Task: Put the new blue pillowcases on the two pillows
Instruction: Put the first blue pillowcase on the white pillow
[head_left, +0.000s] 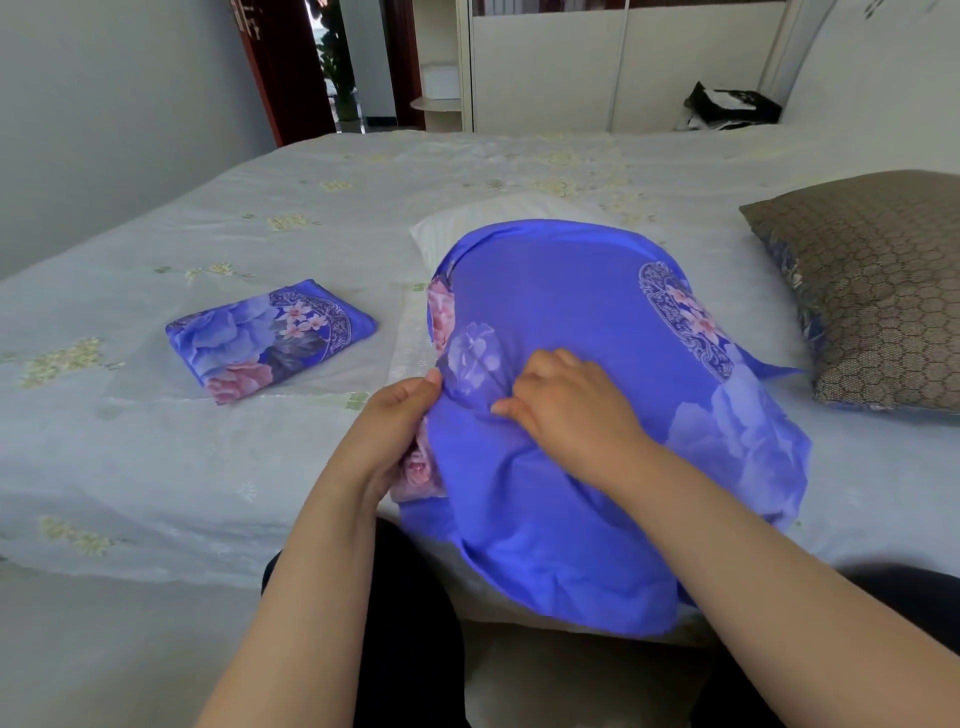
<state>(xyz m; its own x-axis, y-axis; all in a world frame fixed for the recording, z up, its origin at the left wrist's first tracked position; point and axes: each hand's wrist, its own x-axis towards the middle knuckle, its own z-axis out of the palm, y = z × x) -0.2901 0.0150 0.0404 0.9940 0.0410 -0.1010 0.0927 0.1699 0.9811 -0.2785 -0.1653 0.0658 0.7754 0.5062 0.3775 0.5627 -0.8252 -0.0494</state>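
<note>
Though half-sheathed, pillow (498, 218) inside pillowcase (571, 312)

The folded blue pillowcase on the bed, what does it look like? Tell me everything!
The folded blue pillowcase is a flat, neat rectangle of smooth, slightly shiny cloth. It is blue-violet, printed with big pale blue flowers, small pink-and-white blossoms, dark leaves, a pink rose at one corner and a curved patterned band. It lies on the pale flowered bedspread, turned at a slant, left of the pillow being covered. Nothing touches it but the bedspread; both hands are busy elsewhere.
</note>
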